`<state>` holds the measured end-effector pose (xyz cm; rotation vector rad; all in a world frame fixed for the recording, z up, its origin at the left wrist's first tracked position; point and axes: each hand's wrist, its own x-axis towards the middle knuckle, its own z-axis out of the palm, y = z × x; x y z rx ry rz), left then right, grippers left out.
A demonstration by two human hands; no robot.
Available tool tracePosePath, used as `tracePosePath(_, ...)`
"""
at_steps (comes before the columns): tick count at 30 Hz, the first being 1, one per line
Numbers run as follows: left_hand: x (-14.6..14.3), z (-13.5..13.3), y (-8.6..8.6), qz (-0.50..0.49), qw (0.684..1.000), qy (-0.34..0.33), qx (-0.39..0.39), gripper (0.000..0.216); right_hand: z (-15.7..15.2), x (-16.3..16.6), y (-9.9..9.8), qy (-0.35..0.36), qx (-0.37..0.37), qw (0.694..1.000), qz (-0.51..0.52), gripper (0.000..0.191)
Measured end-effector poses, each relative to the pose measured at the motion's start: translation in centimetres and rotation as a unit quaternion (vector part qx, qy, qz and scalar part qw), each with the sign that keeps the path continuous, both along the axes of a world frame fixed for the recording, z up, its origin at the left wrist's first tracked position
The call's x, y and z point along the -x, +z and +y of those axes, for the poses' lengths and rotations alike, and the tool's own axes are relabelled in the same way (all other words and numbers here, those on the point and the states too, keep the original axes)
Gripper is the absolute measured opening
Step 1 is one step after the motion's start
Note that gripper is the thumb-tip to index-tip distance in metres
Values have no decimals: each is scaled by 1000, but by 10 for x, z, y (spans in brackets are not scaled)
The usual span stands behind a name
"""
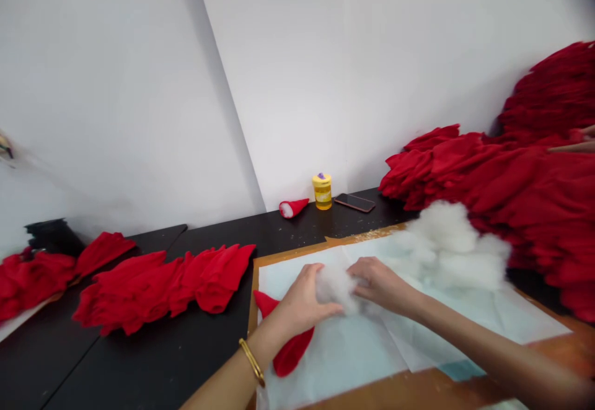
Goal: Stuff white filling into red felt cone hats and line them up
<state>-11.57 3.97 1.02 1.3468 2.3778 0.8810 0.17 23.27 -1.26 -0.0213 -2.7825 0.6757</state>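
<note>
Black table (139,376), pale sheets (356,354), both hands (304,298) (379,283) in a loose pinch on white fluff (336,289), red cloth (292,353) beneath left wrist (271,337)

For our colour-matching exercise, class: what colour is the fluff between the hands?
White: the fluff shows best in the head view.

**No Legible Lettering in View**

No word, brand or number could be read. The one label that could be picked out was on the yellow jar (322,188), which stood near the back of the desk (288,235), close to the wall (297,88). The label (322,199), yellow like the lid, carried a pale mark across its front, too small and blurred to tell as letters or a picture. The phone (354,202) just beside it showed a dark screen.
</note>
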Motion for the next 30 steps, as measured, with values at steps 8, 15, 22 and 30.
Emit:
tracePosePath(8, 3, 15, -4, 21, 998, 62, 19, 19, 10, -6, 9, 0, 10, 1000, 3, 18)
tracePosePath(15, -1, 6, 4, -7, 1000, 16, -7, 48, 8, -1, 1, -6, 44, 999, 2, 18)
tracePosePath(22, -2, 16, -7, -5, 1000, 26, 7, 30, 13, -7, 16, 12, 75, 997, 20, 36)
tracePosePath(30, 10, 5, 21, 18, 999, -34, -27, 63, 63, -55, 14, -65, 31, 997, -27, 63)
